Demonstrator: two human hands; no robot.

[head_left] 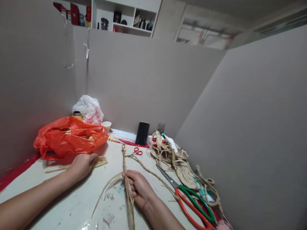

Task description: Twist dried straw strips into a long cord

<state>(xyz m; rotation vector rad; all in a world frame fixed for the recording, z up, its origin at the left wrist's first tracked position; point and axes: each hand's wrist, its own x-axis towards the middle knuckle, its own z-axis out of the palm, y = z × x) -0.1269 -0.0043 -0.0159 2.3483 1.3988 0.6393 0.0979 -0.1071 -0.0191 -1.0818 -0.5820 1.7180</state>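
My right hand (139, 188) is closed around a braided cord of dried plant fibre (124, 161), which stretches up the table. Below the grip its loose pale strands (129, 207) hang down, and others fan out to the left. My left hand (82, 165) has its fingers curled over a flat dry husk strip (102, 161), just in front of an orange plastic bag (68, 145). More pale strips show inside that bag. A thin twisted cord (151, 171) runs rightward from near the braid's upper part.
Large scissors with green and orange handles (192, 204) lie open at the right. Beyond them is a pile of woven fibre pieces (182, 172). Small red-handled scissors (137, 151), a phone (142, 133), a paper cup (106, 126) and a white plastic bag (90, 110) are farther back. Grey partitions (144, 76) enclose the table.
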